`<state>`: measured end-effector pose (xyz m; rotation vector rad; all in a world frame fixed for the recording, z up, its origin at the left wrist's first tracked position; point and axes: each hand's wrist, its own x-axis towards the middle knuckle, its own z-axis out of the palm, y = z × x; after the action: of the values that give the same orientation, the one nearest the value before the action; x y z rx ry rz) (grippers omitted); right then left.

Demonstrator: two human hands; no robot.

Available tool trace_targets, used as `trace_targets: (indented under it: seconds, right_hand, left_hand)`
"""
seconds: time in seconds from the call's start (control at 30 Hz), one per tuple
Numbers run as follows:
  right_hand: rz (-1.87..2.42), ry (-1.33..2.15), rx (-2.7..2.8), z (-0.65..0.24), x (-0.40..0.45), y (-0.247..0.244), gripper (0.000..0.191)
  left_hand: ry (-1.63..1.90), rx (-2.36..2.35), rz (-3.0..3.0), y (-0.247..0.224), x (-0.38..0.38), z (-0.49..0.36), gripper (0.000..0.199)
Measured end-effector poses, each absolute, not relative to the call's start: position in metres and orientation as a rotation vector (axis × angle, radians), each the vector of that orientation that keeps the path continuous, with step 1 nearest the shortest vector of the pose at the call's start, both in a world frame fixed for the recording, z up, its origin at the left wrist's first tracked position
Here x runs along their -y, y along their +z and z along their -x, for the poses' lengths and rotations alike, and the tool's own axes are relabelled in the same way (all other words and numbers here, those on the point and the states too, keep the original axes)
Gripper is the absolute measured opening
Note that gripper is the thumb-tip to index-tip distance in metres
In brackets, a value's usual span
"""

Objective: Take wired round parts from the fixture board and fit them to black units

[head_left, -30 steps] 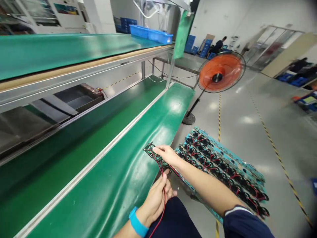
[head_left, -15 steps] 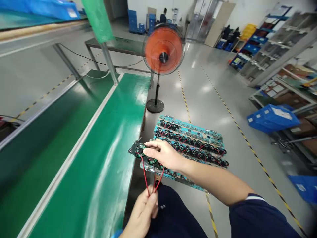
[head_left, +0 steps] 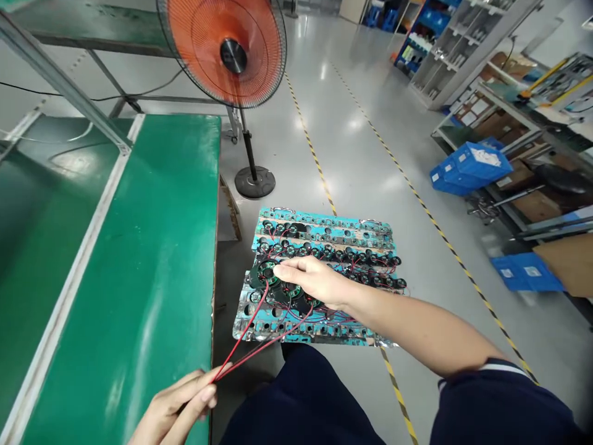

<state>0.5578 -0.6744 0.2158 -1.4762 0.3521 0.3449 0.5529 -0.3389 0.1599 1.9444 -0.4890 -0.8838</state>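
Black round parts (head_left: pixel 267 272) with green circuit faces are held together in my right hand (head_left: pixel 315 279), its thumb and fingers closed on them. They are above the near left part of a turquoise panel (head_left: pixel 343 235) that carries rows of similar black parts. Red wires (head_left: pixel 245 327) run from the held parts down to the left. My left hand (head_left: pixel 185 402) pinches the ends of those wires between thumb and fingers, over the edge of the green bench (head_left: pixel 176 204).
A fan with orange blades (head_left: pixel 234 57) stands on a round black base (head_left: pixel 254 182) beyond the panel. Blue bins (head_left: pixel 472 164) and shelves line the right side. Yellow-black tape marks the grey floor (head_left: pixel 365 167).
My left hand has moved left and down, drawing the wires out longer and straighter. My right hand still holds the black parts. The view has shifted, and more of the panel shows.
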Motion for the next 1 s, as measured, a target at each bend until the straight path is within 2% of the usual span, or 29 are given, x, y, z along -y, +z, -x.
trace_targets:
  seconds: [0.17,0.27,0.53,0.73,1.0]
  right_hand:
    - [1.545,0.337,-0.399,-0.567,0.730,0.192,0.047]
    - [1.671,0.298,-0.430,-0.573,0.773,0.165,0.051]
    - [1.884,0.354,-0.730,-0.604,0.880,0.048,0.057]
    - [1.970,0.503,-0.662,-0.639,0.901,-0.012,0.063]
    - [2.088,0.716,-0.529,-0.691,0.903,-0.053,0.067]
  left_hand:
    - [-1.033,0.615,-1.925,0.119,0.389,-0.583,0.028]
    - [-1.132,0.563,-1.858,0.097,0.428,-0.581,0.033]
    - [-1.323,0.450,-1.572,0.066,0.530,-0.582,0.039]
    - [-1.308,0.340,-1.520,0.042,0.560,-0.598,0.039]
    - [-1.273,0.113,-1.498,0.017,0.575,-0.604,0.043]
